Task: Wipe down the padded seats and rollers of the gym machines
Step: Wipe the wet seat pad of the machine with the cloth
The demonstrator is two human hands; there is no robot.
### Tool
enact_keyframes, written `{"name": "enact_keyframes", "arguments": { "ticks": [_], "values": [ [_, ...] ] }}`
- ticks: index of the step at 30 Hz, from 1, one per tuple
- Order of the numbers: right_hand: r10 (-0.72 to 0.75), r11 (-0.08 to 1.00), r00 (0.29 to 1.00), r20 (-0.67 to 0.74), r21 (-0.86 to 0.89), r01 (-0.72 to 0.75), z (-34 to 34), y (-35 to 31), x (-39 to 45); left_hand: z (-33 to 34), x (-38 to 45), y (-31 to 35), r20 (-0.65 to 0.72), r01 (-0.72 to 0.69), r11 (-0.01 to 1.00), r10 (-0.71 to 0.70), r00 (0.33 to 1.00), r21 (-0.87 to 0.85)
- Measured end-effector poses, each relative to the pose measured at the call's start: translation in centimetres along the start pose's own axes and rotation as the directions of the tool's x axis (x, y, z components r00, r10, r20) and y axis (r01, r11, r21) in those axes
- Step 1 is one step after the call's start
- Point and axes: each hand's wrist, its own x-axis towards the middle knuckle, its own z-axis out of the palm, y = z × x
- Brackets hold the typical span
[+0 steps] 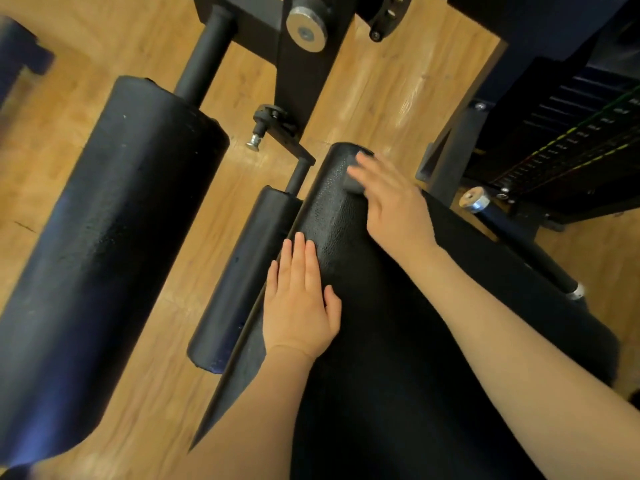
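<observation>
A black padded seat fills the lower middle, its textured front edge running up to the far end. My left hand lies flat on that edge with straight fingers. My right hand presses a small grey cloth onto the seat's far corner; its fingers look blurred and mostly straight. A large black roller stands to the left. A smaller black roller sits just left of the seat, below it.
The machine's black steel frame with a metal knob rises at the top. A weight stack stands at the right. A chrome-tipped bar juts out beside the seat. Wooden floor lies underneath.
</observation>
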Motion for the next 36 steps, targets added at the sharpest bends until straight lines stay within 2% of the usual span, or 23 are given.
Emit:
{"name": "enact_keyframes", "arguments": {
  "ticks": [2, 3, 5, 8, 10, 11, 13, 15, 17, 19, 20, 23, 25, 26, 29, 31, 34, 36],
  "values": [
    [0.153, 0.988, 0.985, -0.076, 0.032, -0.151, 0.4, -1.0, 1.4, 0.0, 0.0, 0.0, 0.007, 0.002, 1.000, -0.002, 1.000, 0.003],
    [0.163, 0.987, 0.982, -0.092, 0.007, -0.163, 0.7, -1.5, 1.4, 0.0, 0.0, 0.0, 0.008, 0.001, 1.000, -0.001, 1.000, 0.006],
    [0.041, 0.997, 0.997, -0.066, -0.064, -0.045, 1.2, -2.3, -0.3, 0.0, 0.0, 0.1, 0.006, -0.001, 1.000, 0.001, 1.000, 0.008],
    [-0.169, 0.977, 0.979, 0.115, -0.111, 0.182, 0.7, -1.7, -5.7, 0.0, 0.0, 0.1, -0.001, -0.005, 1.000, 0.005, 1.000, 0.006],
    [-0.220, 0.959, 0.955, 0.197, -0.133, 0.249, -0.4, 0.2, -7.8, 0.0, 0.0, 0.1, -0.005, -0.001, 1.000, 0.001, 1.000, -0.003],
    [-0.210, 0.963, 0.959, 0.188, -0.128, 0.236, -0.9, 1.2, -7.9, 0.0, 0.0, 0.1, -0.008, 0.000, 1.000, 0.000, 1.000, -0.009],
    [-0.103, 0.990, 0.989, 0.106, -0.089, 0.112, -1.7, 2.7, -6.8, 0.0, 0.0, 0.1, -0.012, -0.001, 1.000, 0.001, 1.000, -0.007],
    [0.095, 0.995, 0.995, -0.041, -0.027, -0.096, -1.6, 2.7, -4.5, 0.0, 0.1, 0.1, -0.014, -0.001, 1.000, 0.001, 1.000, -0.002],
    [0.321, 0.947, 0.929, -0.186, 0.036, -0.320, -0.6, 0.7, -2.3, 0.0, 0.1, 0.1, -0.016, -0.002, 1.000, 0.002, 1.000, 0.001],
    [0.426, 0.900, 0.868, -0.254, 0.019, -0.436, 0.5, -1.3, -1.2, -0.1, 0.1, 0.1, -0.009, -0.001, 1.000, 0.001, 1.000, 0.008],
    [0.417, 0.904, 0.876, -0.242, 0.008, -0.428, 0.6, -1.5, -1.1, -0.1, 0.0, 0.1, -0.006, 0.001, 1.000, -0.001, 1.000, 0.009],
    [0.257, 0.966, 0.958, -0.125, 0.023, -0.256, -0.8, 0.8, -2.3, -0.2, 0.1, 0.2, -0.002, 0.005, 1.000, -0.005, 1.000, 0.003],
    [0.255, 0.967, 0.964, -0.070, 0.034, -0.253, -2.3, 3.2, -4.2, -0.1, 0.1, 0.2, -0.001, 0.011, 1.000, -0.011, 1.000, 0.005],
    [0.330, 0.944, 0.942, -0.056, 0.039, -0.329, -3.1, 4.2, -5.6, -0.2, 0.0, 0.2, 0.007, 0.011, 1.000, -0.011, 1.000, 0.004],
    [0.574, 0.819, 0.815, -0.079, 0.047, -0.572, -5.4, 6.7, -10.7, -0.2, 0.0, 0.2, 0.024, 0.022, 1.000, -0.022, 0.999, 0.004],
    [0.643, 0.766, 0.762, -0.075, 0.047, -0.641, -6.6, 7.9, -12.7, -0.2, 0.0, 0.2, 0.025, 0.028, 1.000, -0.028, 0.999, 0.000],
    [0.660, 0.751, 0.746, -0.084, 0.056, -0.658, -7.0, 8.1, -11.3, -0.2, 0.1, 0.3, 0.014, 0.029, 1.000, -0.029, 0.999, 0.003],
    [0.635, 0.772, 0.772, -0.043, 0.066, -0.632, -6.8, 6.8, -8.8, -0.2, 0.1, 0.3, 0.019, 0.032, 0.999, -0.032, 0.999, 0.004]
  ]
}}
